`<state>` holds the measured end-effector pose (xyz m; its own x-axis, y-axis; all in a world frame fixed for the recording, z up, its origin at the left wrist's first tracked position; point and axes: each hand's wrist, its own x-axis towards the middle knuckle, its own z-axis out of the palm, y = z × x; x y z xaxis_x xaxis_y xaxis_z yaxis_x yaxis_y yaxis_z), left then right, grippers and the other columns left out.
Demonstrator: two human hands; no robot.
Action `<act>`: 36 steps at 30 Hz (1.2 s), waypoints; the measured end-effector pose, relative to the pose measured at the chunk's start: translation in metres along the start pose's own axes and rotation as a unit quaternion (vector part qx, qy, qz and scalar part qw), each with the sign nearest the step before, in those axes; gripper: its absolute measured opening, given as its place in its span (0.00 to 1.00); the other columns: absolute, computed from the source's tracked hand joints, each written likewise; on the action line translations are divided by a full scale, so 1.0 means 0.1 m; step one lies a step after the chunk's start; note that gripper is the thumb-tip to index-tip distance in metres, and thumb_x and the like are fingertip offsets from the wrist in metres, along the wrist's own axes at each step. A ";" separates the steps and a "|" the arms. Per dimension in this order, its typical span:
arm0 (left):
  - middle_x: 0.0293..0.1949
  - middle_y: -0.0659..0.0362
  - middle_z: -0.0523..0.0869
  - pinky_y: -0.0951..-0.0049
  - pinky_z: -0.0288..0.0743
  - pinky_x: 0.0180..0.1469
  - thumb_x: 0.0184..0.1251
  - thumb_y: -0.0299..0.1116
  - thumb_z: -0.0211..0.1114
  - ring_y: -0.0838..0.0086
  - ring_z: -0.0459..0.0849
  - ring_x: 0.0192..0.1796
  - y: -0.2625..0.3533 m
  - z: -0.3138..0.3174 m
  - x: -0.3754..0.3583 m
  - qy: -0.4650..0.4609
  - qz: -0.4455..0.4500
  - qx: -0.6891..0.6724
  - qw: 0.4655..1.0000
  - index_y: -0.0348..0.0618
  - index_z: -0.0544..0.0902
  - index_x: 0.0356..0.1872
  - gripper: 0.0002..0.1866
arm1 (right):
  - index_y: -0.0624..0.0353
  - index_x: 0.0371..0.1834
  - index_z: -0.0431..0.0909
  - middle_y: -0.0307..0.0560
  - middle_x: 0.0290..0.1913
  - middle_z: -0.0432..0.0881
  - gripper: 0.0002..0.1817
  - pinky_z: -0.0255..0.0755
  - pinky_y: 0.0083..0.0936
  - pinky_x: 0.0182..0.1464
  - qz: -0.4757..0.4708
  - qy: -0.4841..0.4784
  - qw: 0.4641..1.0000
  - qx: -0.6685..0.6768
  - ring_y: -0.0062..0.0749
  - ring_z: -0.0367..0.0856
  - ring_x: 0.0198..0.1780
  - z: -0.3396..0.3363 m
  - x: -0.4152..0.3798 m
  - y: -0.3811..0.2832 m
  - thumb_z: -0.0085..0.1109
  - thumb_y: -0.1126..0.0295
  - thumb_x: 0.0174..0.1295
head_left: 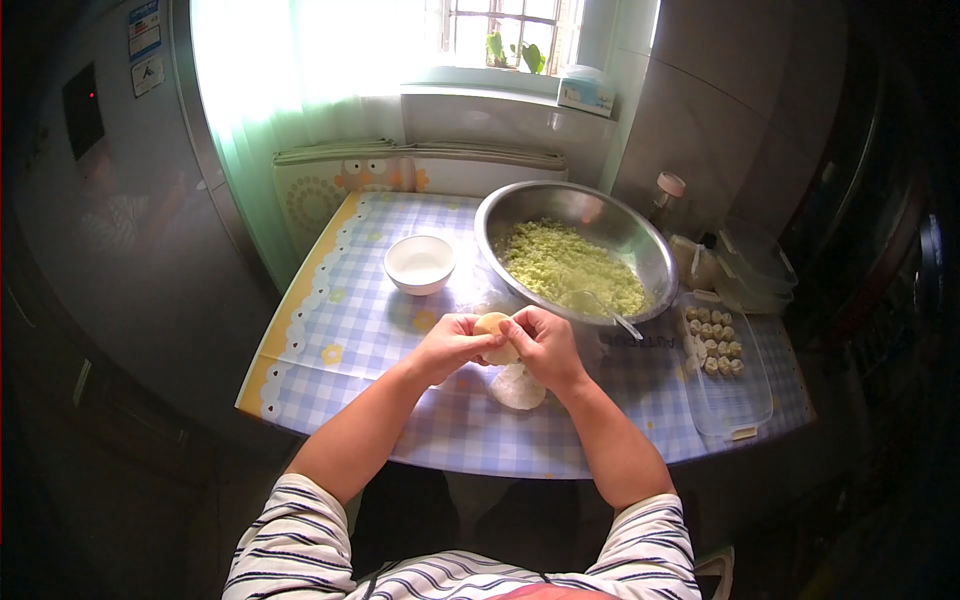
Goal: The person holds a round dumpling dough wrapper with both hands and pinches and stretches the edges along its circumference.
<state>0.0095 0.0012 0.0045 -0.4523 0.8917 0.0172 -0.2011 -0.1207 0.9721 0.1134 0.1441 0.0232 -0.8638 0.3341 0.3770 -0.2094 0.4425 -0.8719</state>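
Between my two hands, above the front middle of the table, is a round, pale yellow dumpling wrapper (491, 324). My left hand (452, 347) pinches it from one side, and my right hand (545, 347) grips the other with the thumb across its face. Whether anything lies inside the wrapper is hidden by my fingers. Just below my hands, a pale lump in clear plastic (518, 388) lies on the cloth. Behind them stands a large steel bowl (488, 225) with chopped green filling (570, 262) and a spoon (626, 326) leaning in it.
A white bowl (420, 265) sits left of the steel one. At the right, a clear plastic tray (735, 408) carries several small dumplings (715, 340). Lidded containers (755, 265) and a pink-capped bottle (668, 195) stand behind it. A checked cloth (330, 310) covers the table.
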 end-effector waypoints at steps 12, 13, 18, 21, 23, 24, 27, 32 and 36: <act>0.34 0.62 0.82 0.81 0.73 0.35 0.58 0.36 0.67 0.83 0.79 0.34 0.00 0.00 0.00 0.000 0.000 -0.011 1.000 0.39 0.81 0.41 0.13 | 0.64 0.27 0.78 0.44 0.20 0.78 0.09 0.68 0.21 0.27 -0.002 -0.003 1.000 -0.023 0.21 0.74 0.22 0.00 0.01 0.04 0.60 0.68 0.57; 0.34 0.62 0.82 0.81 0.73 0.35 0.58 0.36 0.68 0.83 0.79 0.34 0.00 0.00 0.00 0.000 0.001 -0.010 1.000 0.39 0.81 0.41 0.14 | 0.64 0.27 0.78 0.44 0.20 0.78 0.10 0.68 0.20 0.27 -0.001 -0.003 1.000 -0.027 0.21 0.74 0.22 -0.01 0.01 0.03 0.60 0.67 0.57; 0.34 0.62 0.83 0.81 0.73 0.35 0.58 0.36 0.68 0.82 0.80 0.34 0.01 0.00 0.00 0.001 0.001 -0.007 1.000 0.38 0.81 0.40 0.14 | 0.64 0.27 0.78 0.44 0.20 0.78 0.10 0.68 0.20 0.26 0.002 -0.002 1.000 -0.030 0.20 0.73 0.22 -0.01 0.00 0.01 0.61 0.67 0.57; 0.34 0.61 0.83 0.80 0.73 0.36 0.58 0.36 0.68 0.82 0.80 0.34 0.00 0.01 0.00 0.004 -0.003 -0.007 1.000 0.38 0.81 0.40 0.14 | 0.65 0.28 0.79 0.44 0.20 0.78 0.10 0.67 0.20 0.26 -0.003 0.009 1.000 0.021 0.19 0.73 0.22 0.02 0.01 0.05 0.60 0.67 0.57; 0.34 0.61 0.83 0.80 0.74 0.36 0.58 0.36 0.68 0.82 0.80 0.34 -0.02 -0.01 0.01 0.002 -0.004 -0.008 1.000 0.38 0.81 0.40 0.14 | 0.64 0.28 0.79 0.43 0.20 0.78 0.10 0.67 0.20 0.26 -0.006 0.006 1.000 0.010 0.20 0.73 0.22 0.02 0.01 0.04 0.60 0.68 0.57; 0.34 0.61 0.83 0.80 0.74 0.36 0.58 0.36 0.67 0.82 0.80 0.34 -0.04 -0.02 0.01 -0.001 -0.003 -0.009 1.000 0.38 0.81 0.41 0.14 | 0.64 0.28 0.79 0.43 0.20 0.78 0.09 0.67 0.20 0.26 -0.008 0.005 1.000 0.005 0.20 0.73 0.22 0.01 0.01 0.03 0.60 0.68 0.57; 0.34 0.62 0.83 0.80 0.74 0.36 0.58 0.36 0.67 0.82 0.80 0.34 -0.03 -0.02 0.01 -0.006 -0.002 -0.007 1.000 0.39 0.81 0.41 0.13 | 0.64 0.28 0.79 0.43 0.20 0.78 0.09 0.67 0.20 0.26 -0.002 0.001 1.000 -0.017 0.20 0.73 0.22 0.00 0.01 0.02 0.60 0.68 0.57; 0.34 0.63 0.83 0.81 0.73 0.35 0.58 0.37 0.68 0.83 0.79 0.34 -0.02 -0.01 0.00 -0.005 0.001 -0.001 1.000 0.40 0.81 0.41 0.14 | 0.64 0.27 0.79 0.44 0.20 0.78 0.09 0.67 0.21 0.26 -0.006 0.002 1.000 -0.022 0.20 0.72 0.22 0.00 0.01 0.02 0.60 0.69 0.57; 0.35 0.63 0.83 0.83 0.71 0.33 0.57 0.39 0.69 0.84 0.78 0.34 -0.03 -0.01 0.01 -0.002 0.000 -0.007 1.000 0.40 0.81 0.41 0.16 | 0.65 0.27 0.79 0.44 0.20 0.78 0.09 0.67 0.20 0.26 0.000 0.003 1.000 -0.025 0.20 0.73 0.22 0.00 0.00 0.02 0.60 0.68 0.57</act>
<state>0.0090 0.0018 0.0017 -0.4486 0.8936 0.0180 -0.2125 -0.1263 0.9690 0.1129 0.1453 0.0221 -0.8610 0.3389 0.3793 -0.1865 0.4834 -0.8553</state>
